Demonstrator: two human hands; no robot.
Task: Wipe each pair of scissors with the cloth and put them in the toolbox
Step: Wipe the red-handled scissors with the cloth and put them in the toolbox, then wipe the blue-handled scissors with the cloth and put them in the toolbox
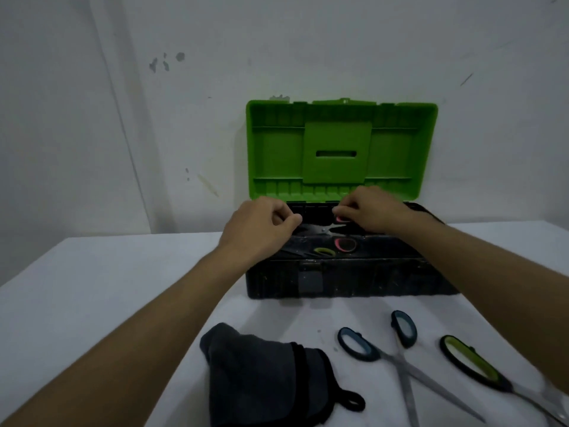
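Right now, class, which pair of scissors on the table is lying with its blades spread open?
The blue-handled scissors, between the cloth and the green-handled scissors; their blades cross in an X.

One head-worn wide-angle view looks forward and down from above and behind both hands, close enough that the forearms run in from the bottom corners. It faces the wall — the grip sits mid-frame (slightly above centre), the table edge nearer the wearer than the grip.
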